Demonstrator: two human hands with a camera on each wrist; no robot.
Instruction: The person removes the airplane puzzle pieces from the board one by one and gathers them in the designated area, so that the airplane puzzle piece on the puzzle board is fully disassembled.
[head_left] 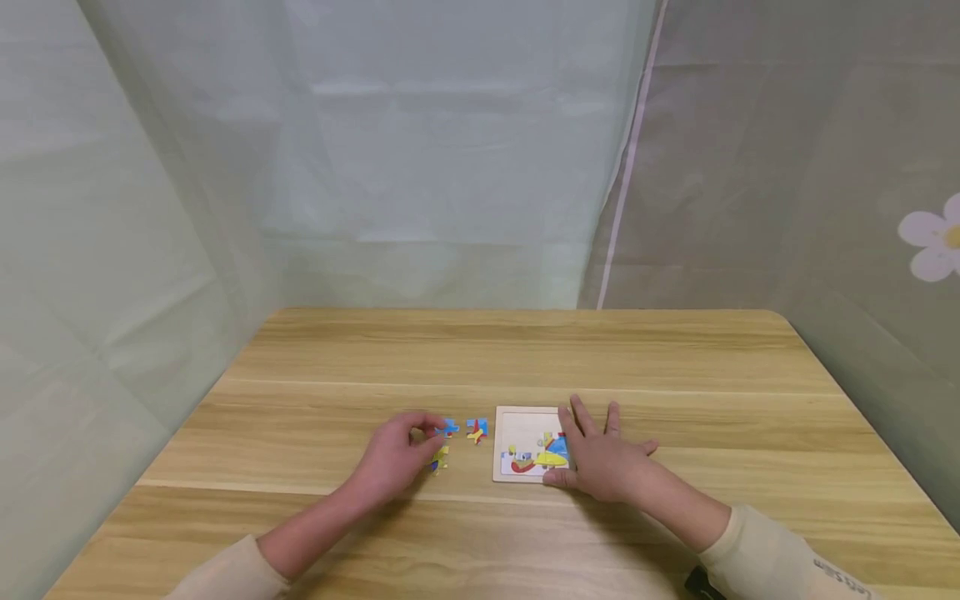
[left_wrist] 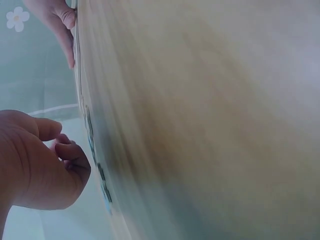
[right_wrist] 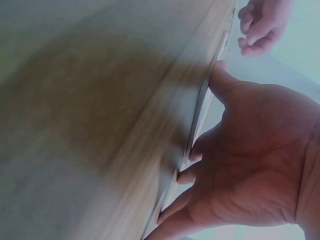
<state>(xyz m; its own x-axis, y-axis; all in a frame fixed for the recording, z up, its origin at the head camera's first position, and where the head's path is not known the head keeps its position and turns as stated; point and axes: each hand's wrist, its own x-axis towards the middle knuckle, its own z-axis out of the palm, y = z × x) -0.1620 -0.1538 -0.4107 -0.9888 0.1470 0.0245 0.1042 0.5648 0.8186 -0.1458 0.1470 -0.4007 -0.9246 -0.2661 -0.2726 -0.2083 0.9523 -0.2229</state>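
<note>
My left hand hovers just above the loose jigsaw pieces, its fingers bent and a gap between thumb and index finger. Nothing shows between them. By its index fingertip lies a blue piece; a yellow and blue piece is partly hidden beneath the hand. Another piece, blue, red and yellow, sits between that hand and the wooden puzzle tray. Several fitted pieces fill the tray's lower part. With fingers spread, my right hand rests on the tray's right edge, covering part of it.
The wooden table reaches to fabric curtains at the back and sides. A black object shows beneath the right sleeve at the bottom edge.
</note>
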